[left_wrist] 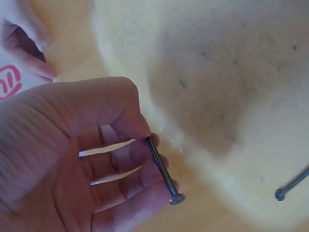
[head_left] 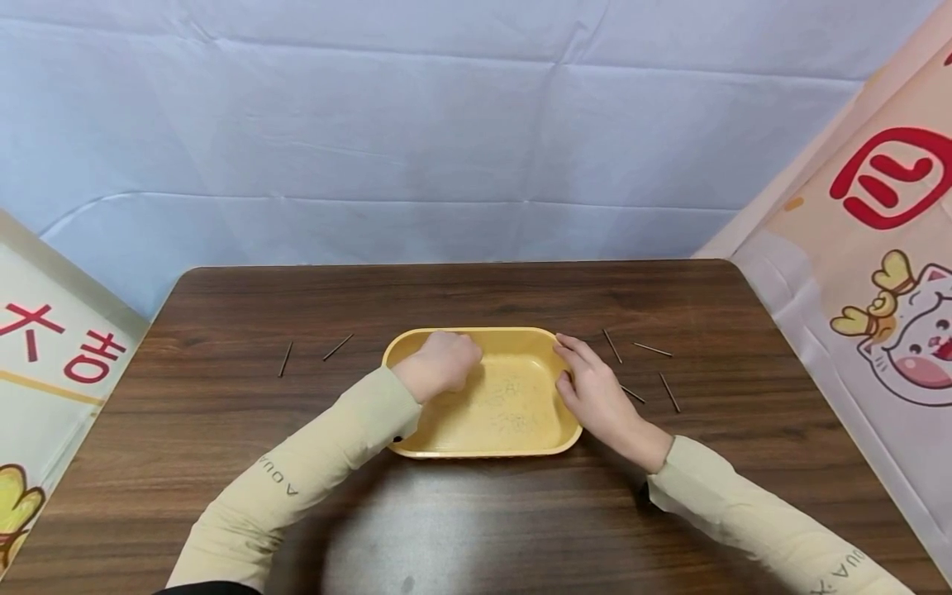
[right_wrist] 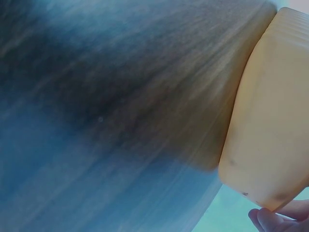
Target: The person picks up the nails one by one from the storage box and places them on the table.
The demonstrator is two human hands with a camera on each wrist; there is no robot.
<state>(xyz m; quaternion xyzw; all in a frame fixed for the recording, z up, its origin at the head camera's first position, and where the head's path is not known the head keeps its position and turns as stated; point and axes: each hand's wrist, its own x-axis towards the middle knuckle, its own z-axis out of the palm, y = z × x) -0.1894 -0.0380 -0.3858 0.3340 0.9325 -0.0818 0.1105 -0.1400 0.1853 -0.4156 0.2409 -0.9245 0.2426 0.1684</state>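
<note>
A yellow plastic basin [head_left: 513,450] stands in the middle of the table. Inside its left part is my left hand [head_left: 444,361], whose thumb and forefinger pinch a dark nail [left_wrist: 164,169] by one end, its head pointing down. Another nail [left_wrist: 292,183] lies on the basin floor, at the right edge of the left wrist view. At the basin's right end my right hand [head_left: 595,392] holds the rim. Its fingertips [right_wrist: 265,217] show against the basin wall in the right wrist view.
Two nails lie left of the basin, a slanted nail [head_left: 338,347] and a steeper nail [head_left: 286,359]. Several more, including one nail [head_left: 669,392], are scattered on the right. A pale cloth [head_left: 446,124] hangs behind the wooden table [head_left: 483,529].
</note>
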